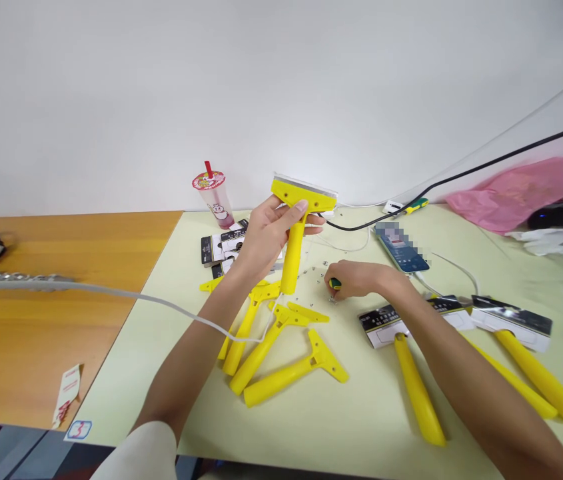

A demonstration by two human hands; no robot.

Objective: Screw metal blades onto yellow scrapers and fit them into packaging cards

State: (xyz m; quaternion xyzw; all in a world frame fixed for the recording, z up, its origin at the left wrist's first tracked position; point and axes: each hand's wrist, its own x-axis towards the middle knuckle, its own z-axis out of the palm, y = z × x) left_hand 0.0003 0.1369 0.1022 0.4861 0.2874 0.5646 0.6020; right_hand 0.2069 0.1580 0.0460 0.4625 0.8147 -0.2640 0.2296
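Note:
My left hand (274, 230) grips a yellow scraper (291, 263) upright above the table, its thumb on the neck. A metal blade lies along the top edge of its head. Low over the table, my right hand (354, 279) is closed round a screwdriver (335, 284); only a green and yellow bit of its handle shows. Its fingertips are near small screws (313, 268) strewn on the tabletop; whether they touch one, I cannot tell. Several yellow scraper handles (281, 380) lie below my left hand. More scrapers (418, 393) with black and white cards lie around my right forearm.
A drink cup (216, 203) with a red straw stands behind packaging cards (211, 249). A phone (401, 247) lies at the right, near a green and yellow tool (417, 205) and a pink bag (521, 193). A white cable (161, 300) crosses my left forearm.

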